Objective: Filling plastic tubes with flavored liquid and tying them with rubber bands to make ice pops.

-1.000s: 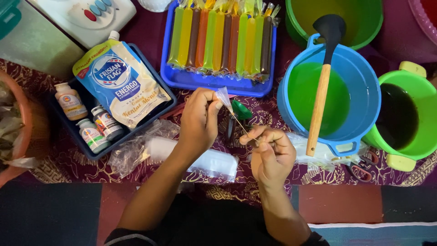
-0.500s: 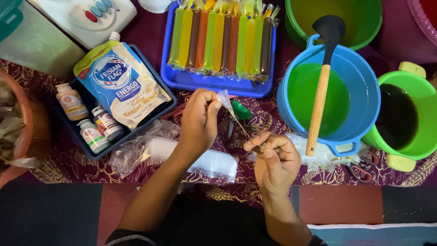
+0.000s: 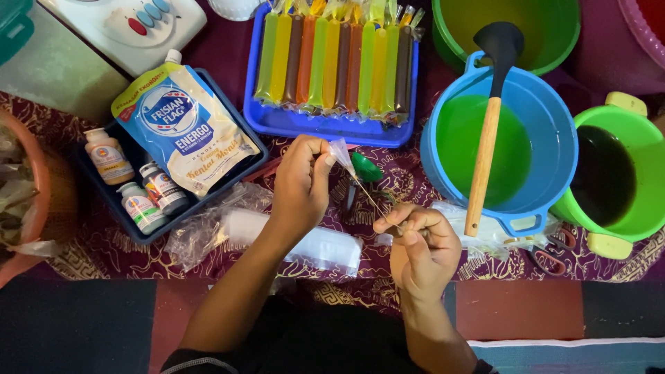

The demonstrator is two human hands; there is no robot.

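My left hand (image 3: pixel 303 185) pinches the twisted top of a narrow clear plastic tube bag (image 3: pixel 342 154). My right hand (image 3: pixel 419 246) holds the other end of a thin rubber band (image 3: pixel 370 197), stretched taut from the bag's neck down to my fingers. Both hands hover over the patterned maroon cloth (image 3: pixel 97 246). A small green funnel (image 3: pixel 367 169) lies on the cloth just behind the stretched band. A bundle of empty clear bags (image 3: pixel 305 242) lies under my left wrist.
A blue tray (image 3: pixel 277 121) of several filled coloured ice sticks sits behind my hands. A blue bucket (image 3: pixel 551 149) of green liquid holds a wooden-handled ladle (image 3: pixel 485 149). A green bucket (image 3: pixel 641 149) of dark liquid stands right. At left, a dark tray (image 3: pixel 104 197) holds a milk pouch (image 3: pixel 183 128) and small bottles. Scissors (image 3: pixel 551 253) lie near the blue bucket.
My right hand has shifted slightly down and right, pulling the rubber band tauter. My left hand keeps its pinch on the bag's top and has barely moved.
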